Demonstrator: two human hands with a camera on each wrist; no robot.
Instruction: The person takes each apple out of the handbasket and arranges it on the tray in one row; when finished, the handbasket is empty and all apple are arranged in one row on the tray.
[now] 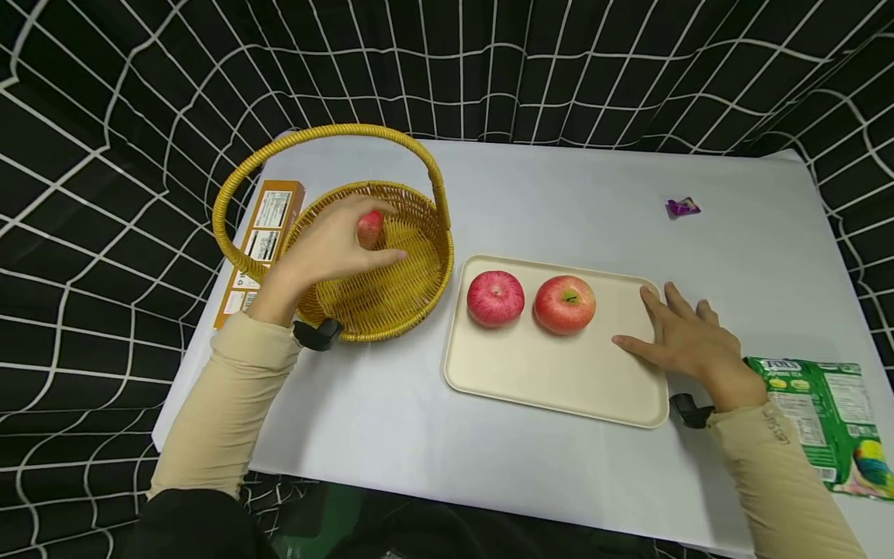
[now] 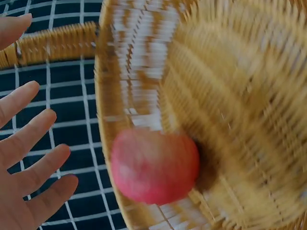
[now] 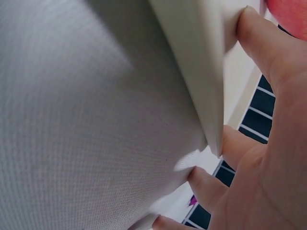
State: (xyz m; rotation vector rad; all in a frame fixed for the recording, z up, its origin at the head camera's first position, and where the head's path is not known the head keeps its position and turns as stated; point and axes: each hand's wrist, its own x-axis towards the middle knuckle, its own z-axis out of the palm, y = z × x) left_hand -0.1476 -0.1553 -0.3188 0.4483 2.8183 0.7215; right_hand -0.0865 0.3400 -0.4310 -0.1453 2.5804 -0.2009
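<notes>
My left hand (image 1: 324, 242) reaches into a yellow wicker basket (image 1: 444, 279), fingers spread and apart from a red apple (image 1: 370, 230) there. In the left wrist view the whole apple (image 2: 154, 165) sits against the basket's side, with a gap between it and the fingers. Two more apples, a pink-red one (image 1: 495, 299) and a red one with its stem up (image 1: 565, 305), lie on a cream tray (image 1: 517, 369). At the tray's right edge rests my right hand (image 1: 694, 341), its fingers spread; the right wrist view shows fingertips (image 3: 229, 139) at the rim.
An orange box (image 1: 275, 213) with white labels lies left of the basket, partly behind its tall handle (image 1: 349, 130). A small purple wrapped sweet (image 1: 683, 206) is at the back right. Near my right wrist lies a green packet (image 1: 831, 419). Black netted cloth (image 1: 489, 78) surrounds the white table.
</notes>
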